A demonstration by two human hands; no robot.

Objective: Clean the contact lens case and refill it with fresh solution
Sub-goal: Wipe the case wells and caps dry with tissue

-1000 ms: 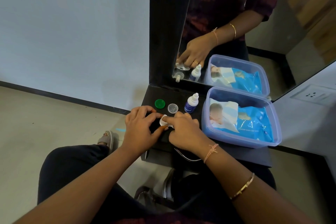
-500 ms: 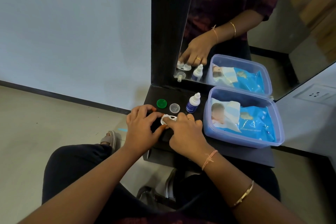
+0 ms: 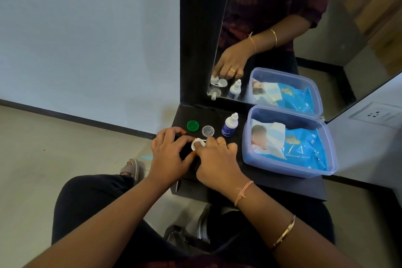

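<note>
The white case [image 3: 197, 144] sits at the left, near part of the black worktop [image 3: 293, 185], held between both hands and mostly hidden by their fingers. The left hand [image 3: 169, 154] comes in from the left and pinches it: the forefinger reaches over the far edge and the thumb presses the near edge. The right hand [image 3: 217, 163] meets it from the right with its fingers curled down over the case's right part. A ring [image 3: 221, 143] shows on one of those fingers. Whether the case touches the worktop or is lifted just off it cannot be told.

Just beyond the hands, three things stand in a row on the worktop. A green cap [image 3: 192, 125] is at the left, a clear cap [image 3: 208, 131] lies just right of it, and a small upright bottle [image 3: 229, 126] with a white nozzle and a blue label stands right of that. None of them touches the others or the hands.

At the right of the worktop is a clear plastic box [image 3: 247, 156] with no lid on, near the right hand but apart from it. Inside it lies a blue wipes pack [image 3: 304, 148].

A mirror [image 3: 282, 28] stands along the far edge of the worktop and repeats the right hand, the case, the bottle and the box.
</note>
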